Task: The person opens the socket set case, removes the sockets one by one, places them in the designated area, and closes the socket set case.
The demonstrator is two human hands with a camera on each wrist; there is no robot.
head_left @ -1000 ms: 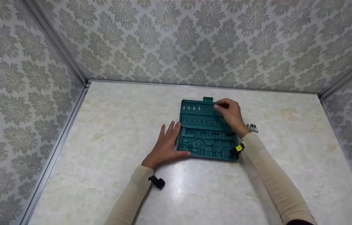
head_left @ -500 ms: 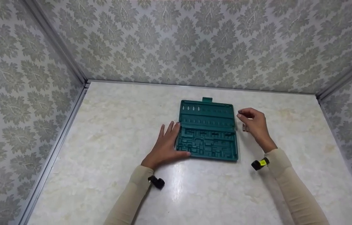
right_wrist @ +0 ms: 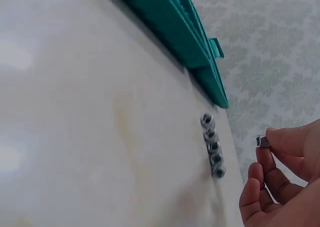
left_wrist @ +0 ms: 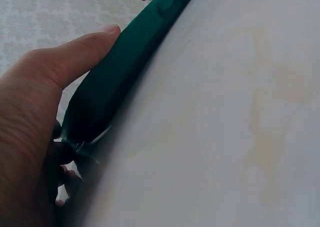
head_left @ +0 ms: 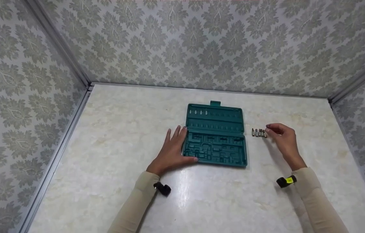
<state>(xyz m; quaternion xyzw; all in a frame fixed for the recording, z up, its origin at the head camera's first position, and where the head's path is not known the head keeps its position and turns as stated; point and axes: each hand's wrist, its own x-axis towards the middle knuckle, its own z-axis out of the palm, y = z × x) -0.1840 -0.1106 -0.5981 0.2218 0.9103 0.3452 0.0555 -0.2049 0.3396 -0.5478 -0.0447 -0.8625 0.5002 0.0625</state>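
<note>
A green plastic tool case (head_left: 215,130) lies unfolded on the table, its moulded slots facing up. My left hand (head_left: 173,152) rests against its left side, fingers straight and spread, thumb (left_wrist: 95,49) on the front edge. To the right of the case, my right hand (head_left: 284,140) pinches a small metal socket (right_wrist: 263,141) between thumb and fingertip. The hand is just above the right end of a short row of similar metal sockets (head_left: 259,133). In the right wrist view, this row (right_wrist: 213,144) shows round, hollow ends.
Several small silver pieces (head_left: 201,112) sit in the far-left slots of the case. A latch tab (head_left: 215,103) sticks out at its far edge. The pale marbled table (head_left: 120,129) meets patterned walls (head_left: 188,48) at the back and sides.
My right hand has moved from the case's far right corner, rightward and nearer, to the row of sockets, fingers still pinched. My left hand and the case have stayed put.
</note>
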